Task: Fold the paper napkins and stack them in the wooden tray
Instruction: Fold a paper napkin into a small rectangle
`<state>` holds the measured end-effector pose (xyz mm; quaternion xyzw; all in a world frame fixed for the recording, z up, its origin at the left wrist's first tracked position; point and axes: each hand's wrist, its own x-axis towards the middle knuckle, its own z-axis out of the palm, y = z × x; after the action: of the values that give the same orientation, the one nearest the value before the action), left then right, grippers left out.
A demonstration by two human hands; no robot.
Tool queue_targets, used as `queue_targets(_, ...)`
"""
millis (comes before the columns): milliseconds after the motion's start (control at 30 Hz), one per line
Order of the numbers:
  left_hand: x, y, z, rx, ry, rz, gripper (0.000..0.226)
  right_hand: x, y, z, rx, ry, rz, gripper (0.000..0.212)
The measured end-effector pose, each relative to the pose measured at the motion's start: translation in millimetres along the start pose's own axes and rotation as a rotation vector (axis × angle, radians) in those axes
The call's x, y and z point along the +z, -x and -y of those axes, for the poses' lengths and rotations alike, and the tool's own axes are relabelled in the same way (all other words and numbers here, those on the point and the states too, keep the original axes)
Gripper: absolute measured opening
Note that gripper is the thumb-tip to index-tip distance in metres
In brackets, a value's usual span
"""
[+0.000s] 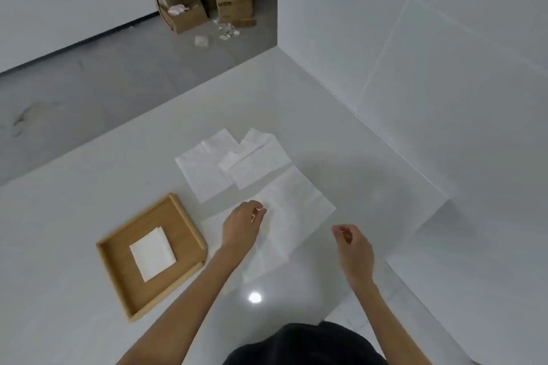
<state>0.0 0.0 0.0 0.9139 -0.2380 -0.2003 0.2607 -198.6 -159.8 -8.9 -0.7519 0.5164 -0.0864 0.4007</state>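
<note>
Head cam looking down at a white glossy counter [89, 216] that butts against a white tiled wall [415, 38] on the right. Left hand [241, 227] sits over the near unfolded napkin [296, 210], fingers curled with thumb and fingertips drawn together at the paper near its middle; looks like a pinch on the sheet, but I can't tell for sure whether it actually has paper between the fingers. Right hand [354, 249] hovers off the right edge of that napkin, above bare counter, fingers loosely curled toward the thumb, holding nothing I can see. That napkin lies flat, opened out, fold creases visible, angled diagonally to the counter edge. Just beyond it are more loose napkins [231, 163], a few sheets overlapping each other, partly folded or creased, edge of the pile just beside the far corner of the near sheet. Wooden tray [189, 216] is left of the left forearm, on the counter, rotated relative to the counter edge, its right rim just beside the near napkin's left corner. Inside it one folded napkin [152, 252], small white square, lying about mid-tray; could be more than one layer, can't tell. Background floor has open cardboard boxes [207, 0] with white scraps around them. Ceiling light glare spot on the counter near my torso.
</note>
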Motion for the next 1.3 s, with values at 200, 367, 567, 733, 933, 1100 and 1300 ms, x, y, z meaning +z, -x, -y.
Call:
queue_targets(200,37.0,-92.1,-25.5,-0.072,-0.211,0.055,0.024,57.6,-30.2,-1.0,0.337,0.072,0.066,0.027)
queue_targets(367,63.1,-129.0,-20.2,-0.114,-0.329,0.112,0.026,78.2,-47.6,4.4,0.416,0.221,0.098,0.038)
queue_targets(567,82.2,-150.7,-11.8,-0.126,-0.300,0.135,0.032,92.2,-64.5,13.2,0.354,0.401,0.137,0.031)
queue_targets(733,85.7,-152.0,-11.1,-0.071,-0.301,0.174,0.018,94.8,-68.9,13.4,0.386,0.283,0.150,0.021)
queue_targets(933,82.0,-141.1,-19.1,0.061,-0.254,0.135,0.018,91.8,-70.5,2.8,0.370,0.071,0.035,0.008)
queue_targets(1100,61.7,-127.2,-24.5,-0.002,0.143,0.188,0.008,76.6,-78.2,-3.8,0.213,-0.100,0.014,0.008)
queue_targets(1300,12.6,-84.3,-19.1,-0.271,0.629,0.033,0.015,40.7,-93.6,19.8,-0.030,-0.344,0.179,0.027)
